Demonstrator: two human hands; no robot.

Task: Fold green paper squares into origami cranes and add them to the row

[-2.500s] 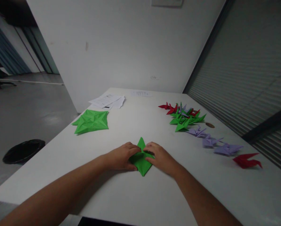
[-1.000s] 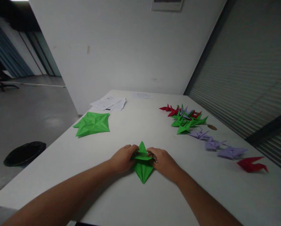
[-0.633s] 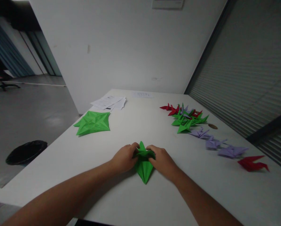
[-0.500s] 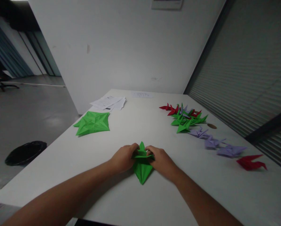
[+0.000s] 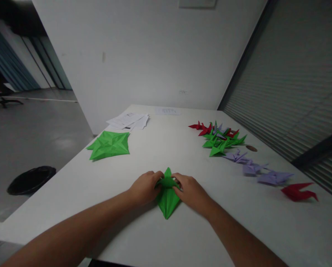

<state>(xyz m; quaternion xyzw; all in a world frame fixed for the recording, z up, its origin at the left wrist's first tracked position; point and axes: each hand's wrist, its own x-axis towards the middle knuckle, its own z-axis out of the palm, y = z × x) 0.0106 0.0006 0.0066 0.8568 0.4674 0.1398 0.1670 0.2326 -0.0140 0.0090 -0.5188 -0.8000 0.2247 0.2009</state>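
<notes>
A partly folded green origami paper [image 5: 168,202] lies on the white table in front of me, one point facing me and a narrower point facing away. My left hand [image 5: 146,188] pinches its left edge, and my right hand [image 5: 193,192] grips the right edge. Between my fingers a raised flap runs across the paper's middle. Some fingertips are hidden behind the flap and under the knuckles.
Creased green sheets [image 5: 110,145] lie at the left, with printed papers [image 5: 128,120] behind them. Folded green cranes [image 5: 218,144], purple cranes [image 5: 274,177] and a red crane [image 5: 299,192] line the right side. A black-lined bin [image 5: 31,180] stands on the floor at left.
The flap between my hands has tipped over toward me and now shows more of its green surface. Both hands stay in nearly the same place.
</notes>
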